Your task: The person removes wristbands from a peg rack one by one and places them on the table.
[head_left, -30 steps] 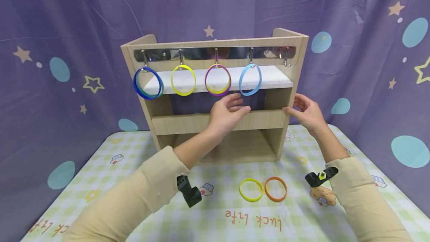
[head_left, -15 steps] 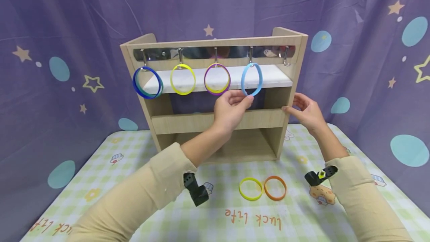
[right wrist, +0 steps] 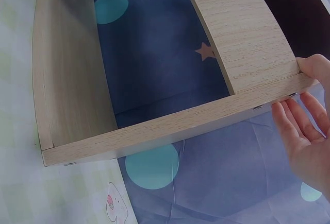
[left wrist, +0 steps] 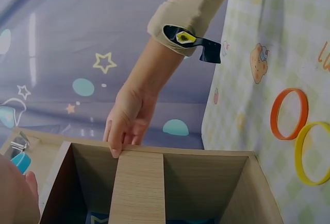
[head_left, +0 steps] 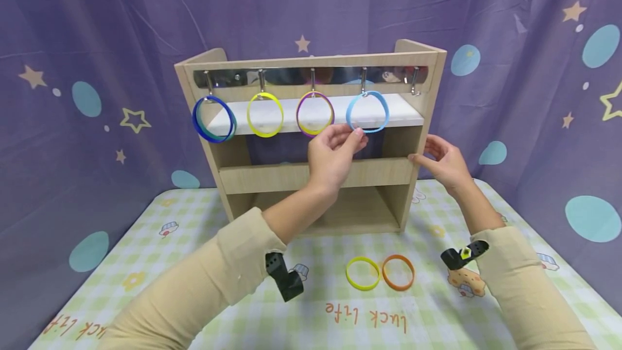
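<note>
My left hand [head_left: 331, 156] pinches the lower edge of a light blue silicone wristband [head_left: 387, 111], which hangs from the fourth hook [head_left: 363, 81] of a metal strip. That strip runs along the top of a small wooden shelf [head_left: 272, 178]. With the thumb at the front edge and fingers behind, my right hand [head_left: 446, 167] grips the shelf's right side panel, as the right wrist view also shows. Only part of the left hand [left wrist: 15, 195] appears in the left wrist view, beside the light blue band.
Dark blue and teal wristbands [head_left: 195, 118], a yellow one [head_left: 250, 118] and a purple-yellow pair [head_left: 298, 118] hang on the other hooks. The rightmost hook [head_left: 414, 82] bears no band. Yellow [head_left: 347, 274] and orange [head_left: 413, 274] wristbands lie on the checked tablecloth [head_left: 252, 317].
My left hand has moved up slightly and taken hold of the light blue wristband, whose lower part has swung to the right. The right hand has stayed on the shelf's side.
</note>
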Available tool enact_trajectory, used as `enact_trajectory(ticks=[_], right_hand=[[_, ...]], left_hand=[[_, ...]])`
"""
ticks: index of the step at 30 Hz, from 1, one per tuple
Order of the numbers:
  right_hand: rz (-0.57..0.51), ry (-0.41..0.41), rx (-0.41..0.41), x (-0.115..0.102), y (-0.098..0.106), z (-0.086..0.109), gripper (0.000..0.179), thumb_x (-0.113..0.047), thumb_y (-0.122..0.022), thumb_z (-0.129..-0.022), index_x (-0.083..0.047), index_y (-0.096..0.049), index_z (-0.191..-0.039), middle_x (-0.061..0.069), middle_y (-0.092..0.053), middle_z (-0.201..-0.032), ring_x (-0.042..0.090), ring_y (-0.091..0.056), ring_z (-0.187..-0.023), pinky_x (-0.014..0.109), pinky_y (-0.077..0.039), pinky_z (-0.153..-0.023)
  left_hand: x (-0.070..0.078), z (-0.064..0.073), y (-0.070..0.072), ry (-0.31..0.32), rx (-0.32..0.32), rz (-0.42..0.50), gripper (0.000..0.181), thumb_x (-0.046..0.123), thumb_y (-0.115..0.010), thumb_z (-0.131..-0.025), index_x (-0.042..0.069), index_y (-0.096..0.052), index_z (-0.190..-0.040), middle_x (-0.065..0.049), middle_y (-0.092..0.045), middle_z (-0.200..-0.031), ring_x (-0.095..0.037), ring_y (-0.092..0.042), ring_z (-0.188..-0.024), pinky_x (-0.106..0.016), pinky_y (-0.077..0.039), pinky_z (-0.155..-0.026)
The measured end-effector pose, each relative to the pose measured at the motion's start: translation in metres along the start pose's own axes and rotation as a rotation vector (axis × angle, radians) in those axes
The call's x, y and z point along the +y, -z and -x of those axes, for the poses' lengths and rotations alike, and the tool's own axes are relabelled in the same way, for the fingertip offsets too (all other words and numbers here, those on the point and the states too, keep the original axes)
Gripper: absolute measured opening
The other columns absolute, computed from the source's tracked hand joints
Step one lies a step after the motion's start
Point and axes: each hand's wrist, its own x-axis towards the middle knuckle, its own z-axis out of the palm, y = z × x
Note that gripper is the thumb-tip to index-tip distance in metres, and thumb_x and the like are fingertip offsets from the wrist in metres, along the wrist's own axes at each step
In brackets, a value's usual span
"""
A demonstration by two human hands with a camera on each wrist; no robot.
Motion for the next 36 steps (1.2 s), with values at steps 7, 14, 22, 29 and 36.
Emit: enact_trajectory(ticks=[7, 14, 22, 29, 36], right_hand=[[-0.022, 0.008, 0.002, 0.0, -0.001, 0.0, 0.038, -0.012, -0.071, -0.087, -0.021, -0.054, -0.119, -0.026, -0.061, -0.096, -0.01, -0.058, -0.095, 0.002, -0.049, -0.078], [-0.042, 0.014, 0.003, 0.001, -0.001, 0.0, 0.036, -0.011, -0.071, -0.086, -0.025, -0.056, -0.115, -0.025, -0.062, -0.096, -0.008, -0.059, -0.095, 0.003, -0.049, -0.078], [-0.082, 0.019, 0.004, 0.001, -0.001, -0.001, 0.035, -0.008, -0.071, -0.085, -0.027, -0.057, -0.111, -0.022, -0.064, -0.095, -0.006, -0.06, -0.092, 0.002, -0.05, -0.076], [-0.103, 0.04, 0.006, 0.001, -0.001, -0.001, 0.036, -0.005, -0.071, -0.085, -0.029, -0.058, -0.108, -0.023, -0.065, -0.092, -0.007, -0.06, -0.089, 0.003, -0.05, -0.074], [-0.036, 0.023, 0.004, 0.002, 0.0, 0.0, 0.036, -0.011, -0.071, -0.086, -0.026, -0.056, -0.115, -0.027, -0.062, -0.094, -0.007, -0.059, -0.094, 0.003, -0.049, -0.077]], left_hand=[[0.005, 0.0, 0.0, -0.028, 0.004, 0.066, 0.022, -0.002, -0.065, -0.088, -0.013, -0.063, -0.107, -0.033, -0.068, -0.103, -0.013, -0.07, -0.073, -0.032, -0.063, -0.082], [0.011, -0.001, -0.001, -0.064, -0.014, 0.146, 0.027, -0.003, -0.065, -0.087, -0.015, -0.062, -0.111, -0.032, -0.068, -0.105, -0.008, -0.067, -0.068, -0.035, -0.062, -0.082], [0.017, 0.005, 0.0, -0.054, -0.043, 0.183, 0.025, -0.004, -0.063, -0.088, -0.015, -0.063, -0.111, -0.033, -0.065, -0.112, -0.008, -0.068, -0.068, -0.036, -0.063, -0.081], [0.005, 0.01, 0.008, 0.045, -0.055, 0.151, 0.026, -0.004, -0.064, -0.088, -0.013, -0.064, -0.112, -0.021, -0.072, -0.099, -0.008, -0.067, -0.067, -0.036, -0.062, -0.083], [-0.013, 0.014, 0.024, 0.122, -0.029, 0.131, 0.026, -0.003, -0.065, -0.088, -0.012, -0.065, -0.112, -0.004, -0.073, -0.082, -0.007, -0.068, -0.07, -0.036, -0.062, -0.084]])
